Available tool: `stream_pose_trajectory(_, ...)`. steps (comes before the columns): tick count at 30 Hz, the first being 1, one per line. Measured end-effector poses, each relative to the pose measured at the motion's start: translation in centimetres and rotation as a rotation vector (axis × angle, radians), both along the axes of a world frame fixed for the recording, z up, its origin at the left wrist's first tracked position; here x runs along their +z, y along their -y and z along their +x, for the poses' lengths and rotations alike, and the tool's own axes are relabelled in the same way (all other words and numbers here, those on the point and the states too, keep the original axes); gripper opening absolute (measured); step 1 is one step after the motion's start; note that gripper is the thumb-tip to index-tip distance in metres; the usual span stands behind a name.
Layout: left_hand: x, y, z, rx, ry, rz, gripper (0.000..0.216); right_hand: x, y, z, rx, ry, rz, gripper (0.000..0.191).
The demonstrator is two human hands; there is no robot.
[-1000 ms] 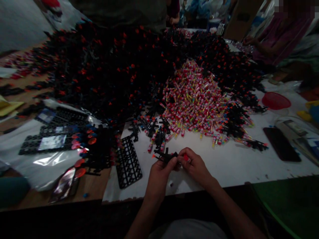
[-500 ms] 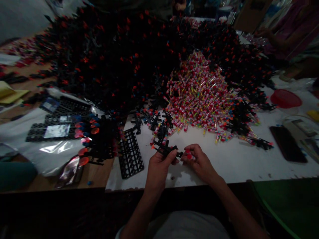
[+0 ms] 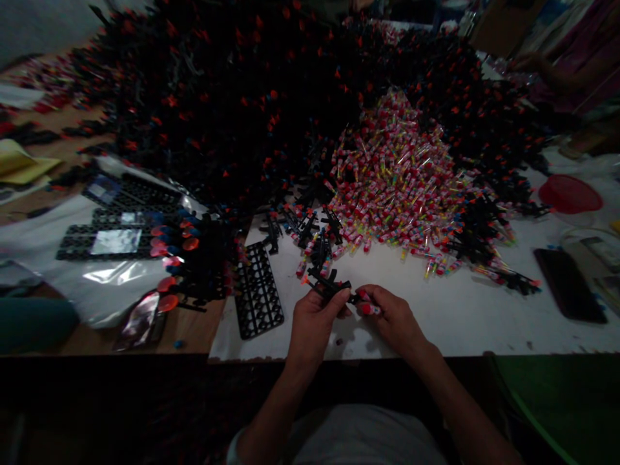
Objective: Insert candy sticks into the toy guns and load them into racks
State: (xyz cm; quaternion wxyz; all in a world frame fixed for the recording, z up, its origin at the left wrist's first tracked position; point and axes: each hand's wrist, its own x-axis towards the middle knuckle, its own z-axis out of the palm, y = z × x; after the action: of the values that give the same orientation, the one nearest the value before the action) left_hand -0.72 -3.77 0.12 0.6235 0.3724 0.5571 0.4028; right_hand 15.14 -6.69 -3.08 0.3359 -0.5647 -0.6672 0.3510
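My left hand [image 3: 317, 316] is closed around a small black toy gun [image 3: 330, 284] with an orange tip, held just over the white tabletop near its front edge. My right hand [image 3: 390, 316] pinches small candy tubes [image 3: 371, 310] with red caps, close against the rear end of the gun. The fingers hide part of both. Beyond my hands rises a heap of the same pink and yellow candy tubes [image 3: 397, 187]. A few toy guns [image 3: 310, 226] lie between that heap and my left hand. A black perforated tray [image 3: 260, 294] lies left of my left hand.
A large dark pile of toy guns [image 3: 217, 116] covers the back. At left, filled trays [image 3: 116, 242] rest on plastic bags. A red lid [image 3: 570, 194] and a phone [image 3: 569, 284] lie at right. A person's arm [image 3: 557, 71] shows at the far right.
The whole view has shifted slightly, so the table items appear further right. The gun stays between my hands, and the red-capped tubes in my right hand show more clearly.
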Motion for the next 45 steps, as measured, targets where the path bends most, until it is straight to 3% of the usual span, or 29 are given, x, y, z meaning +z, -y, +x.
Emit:
stream_pose_trajectory(5,-0.4,0.3,0.2,0.060,-0.028,-0.003,0.024,-0.8,0.2,-0.1,0.067,0.105,0.128,0.032)
stream_pose_trajectory(10,-0.7,0.9,0.7,0.133,0.032,-0.026,0.028,-0.8,0.8,-1.2,0.018,0.223,0.198,0.034)
stream_pose_trajectory(17,-0.8,1.4,1.3,0.115,-0.029,-0.041,0.030,-1.4,0.9,-2.1,-0.026,0.392,0.186,0.019)
stream_pose_trajectory(20,-0.6,0.9,1.5,0.002,-0.033,-0.050,0.031,-2.0,1.2,-1.2,-0.038,0.380,0.172,0.021)
stream_pose_trajectory(22,-0.5,0.2,1.2,-0.100,-0.059,0.016,0.031,-1.6,1.3,0.9,-0.121,0.384,0.204,0.024)
stream_pose_trajectory(24,-0.5,-0.9,0.3,-0.137,-0.194,0.162,0.032,-0.6,1.2,4.0,-0.316,0.447,0.270,0.030)
stream_pose_trajectory(26,-0.6,-2.3,-0.8,-0.089,-0.426,0.353,0.031,0.7,0.6,7.1,-0.584,0.577,0.351,0.040)
stream_pose_trajectory(28,-0.7,-4.0,-1.5,-0.033,-0.635,0.506,0.026,1.8,-0.3,8.9,-0.758,0.644,0.403,0.050)
stream_pose_trajectory(31,-0.7,-7.2,-0.7,0.017,-0.847,0.580,0.023,2.4,-2.1,7.0,-0.689,0.369,0.315,0.047)
stream_pose_trajectory(34,-0.5,-10.6,1.7,0.073,-1.069,0.501,0.035,1.9,-3.7,1.9,-0.504,-0.129,0.003,0.038)
stream_pose_trajectory(37,-0.6,-13.1,3.3,0.094,-1.117,0.435,0.037,1.3,-4.4,-1.6,-0.395,-0.428,-0.217,0.036)
stream_pose_trajectory(41,-1.0,-13.8,2.6,0.056,-0.982,0.459,0.011,0.6,-4.5,-1.4,-0.380,-0.478,-0.194,0.033)
stream_pose_trajectory(45,-1.1,-12.5,1.2,0.036,-0.886,0.456,0.010,0.3,-5.6,-0.1,-0.438,-0.349,-0.111,0.031)
